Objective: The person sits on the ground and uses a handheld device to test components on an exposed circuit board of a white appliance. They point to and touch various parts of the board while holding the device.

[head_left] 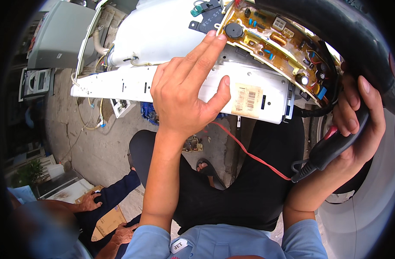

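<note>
A circuit board (271, 47) under an amber coating lies in a long pale tray at the upper right, with a round black buzzer (234, 30) near its left end. My left hand (186, 86) is held over a white metal panel (132, 82), fingers stretched out, fingertips at the board tray's left edge. My right hand (368, 116) is wrapped around a black corded hand tool (331, 151) with a red trigger, just right of the board. A red cord (245, 149) runs from the tool's lower end. The tool's working end is hidden.
A thick black curved part (357, 30) arches over the upper right. A white rounded housing (154, 30) stands behind the panel. At the lower left, another person's hands (91, 201) rest near cardboard (109, 222). Grey casings (61, 36) and loose wires (83, 121) lie left.
</note>
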Action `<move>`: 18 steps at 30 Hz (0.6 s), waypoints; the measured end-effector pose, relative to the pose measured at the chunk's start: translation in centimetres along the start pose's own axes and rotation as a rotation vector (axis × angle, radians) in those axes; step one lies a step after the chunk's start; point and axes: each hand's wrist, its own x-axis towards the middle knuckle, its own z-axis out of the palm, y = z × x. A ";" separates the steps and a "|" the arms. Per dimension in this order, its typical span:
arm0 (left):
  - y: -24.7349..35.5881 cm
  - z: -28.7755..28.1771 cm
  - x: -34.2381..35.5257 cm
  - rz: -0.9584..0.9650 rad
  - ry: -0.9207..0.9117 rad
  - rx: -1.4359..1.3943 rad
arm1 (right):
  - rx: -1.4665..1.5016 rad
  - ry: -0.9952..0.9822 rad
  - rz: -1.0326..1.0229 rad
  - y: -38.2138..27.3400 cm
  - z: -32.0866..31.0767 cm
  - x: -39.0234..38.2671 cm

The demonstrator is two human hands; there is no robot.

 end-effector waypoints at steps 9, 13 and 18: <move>0.7 -0.4 0.4 -0.038 -0.056 -0.020 | -0.018 0.162 -0.151 0.9 1.4 -0.8; -0.3 0.5 0.0 0.004 0.038 -0.021 | -0.009 0.179 -0.164 0.9 1.6 -0.8; -0.5 0.9 0.0 0.015 0.041 -0.033 | -0.318 0.262 -0.475 3.2 3.2 -1.5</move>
